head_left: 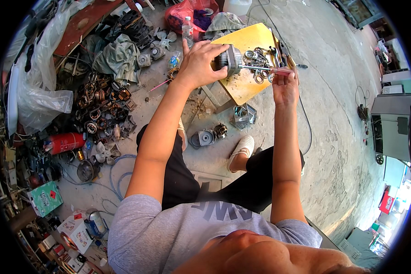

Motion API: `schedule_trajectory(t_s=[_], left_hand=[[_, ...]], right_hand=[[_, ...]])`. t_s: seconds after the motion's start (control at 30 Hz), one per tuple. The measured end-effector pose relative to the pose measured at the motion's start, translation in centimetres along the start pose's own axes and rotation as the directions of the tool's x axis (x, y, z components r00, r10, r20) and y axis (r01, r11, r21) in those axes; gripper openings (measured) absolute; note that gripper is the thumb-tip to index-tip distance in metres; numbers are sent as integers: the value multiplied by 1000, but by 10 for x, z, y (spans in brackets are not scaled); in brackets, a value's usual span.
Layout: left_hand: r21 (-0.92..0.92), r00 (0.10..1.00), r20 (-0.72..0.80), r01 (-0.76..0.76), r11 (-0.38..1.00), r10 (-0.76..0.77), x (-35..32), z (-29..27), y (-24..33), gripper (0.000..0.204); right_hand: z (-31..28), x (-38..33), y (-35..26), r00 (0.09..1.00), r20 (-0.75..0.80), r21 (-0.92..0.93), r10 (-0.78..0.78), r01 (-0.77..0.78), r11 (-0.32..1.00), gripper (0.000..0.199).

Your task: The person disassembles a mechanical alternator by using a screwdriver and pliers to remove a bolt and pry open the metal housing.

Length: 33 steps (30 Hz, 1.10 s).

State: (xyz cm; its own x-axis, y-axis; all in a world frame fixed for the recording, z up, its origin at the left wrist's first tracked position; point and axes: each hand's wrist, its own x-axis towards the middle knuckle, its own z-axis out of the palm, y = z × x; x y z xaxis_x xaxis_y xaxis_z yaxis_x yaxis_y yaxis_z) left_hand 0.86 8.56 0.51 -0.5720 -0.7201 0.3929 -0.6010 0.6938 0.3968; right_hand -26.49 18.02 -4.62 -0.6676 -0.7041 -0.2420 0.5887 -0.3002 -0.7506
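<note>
My left hand [200,62] is closed round a small grey electric motor [233,59], thumb on the near side and fingers over the far side. The motor rests at the left part of a yellow board [242,93]. In my right hand [286,86] is a screwdriver [281,71] with a reddish clear handle. Its metal shaft lies level and points left, and its tip meets the motor's right face. Several metal rings and small parts [259,59] lie on the board just past the shaft. Some hand tools [291,60] lie along the board's right edge.
A clear bottle [187,31] and a red plastic bag [178,16] stand beyond the board. Motor parts [205,138] sit on the floor near my feet. Heaped scrap windings [100,93] and a red cylinder [65,143] fill the left. A cable [307,123] runs along the right.
</note>
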Motion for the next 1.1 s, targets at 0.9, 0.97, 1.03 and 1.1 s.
schedule_trajectory(t_s=[0.9,0.97,1.03,1.1], left_hand=[[35,1000,-7,-23,999,23,-2,1,0,56],[48,999,-23,-29,998,30,-3,1,-1,56],[54,999,-33,-39,998,41,-3,0,-1,56],[52,998,-42,-52,997,55,-1,1,1,55]], right_hand=[[9,-1,-1,999,-34,9,-8,8,1000,24],[21,-13,-8,991,-118,-3,60,-61,998,23],[15,-5,-7,993,-98,-29,65,-68,997,25],[4,4,-5,999,-30,-26,38,-39,999,28]])
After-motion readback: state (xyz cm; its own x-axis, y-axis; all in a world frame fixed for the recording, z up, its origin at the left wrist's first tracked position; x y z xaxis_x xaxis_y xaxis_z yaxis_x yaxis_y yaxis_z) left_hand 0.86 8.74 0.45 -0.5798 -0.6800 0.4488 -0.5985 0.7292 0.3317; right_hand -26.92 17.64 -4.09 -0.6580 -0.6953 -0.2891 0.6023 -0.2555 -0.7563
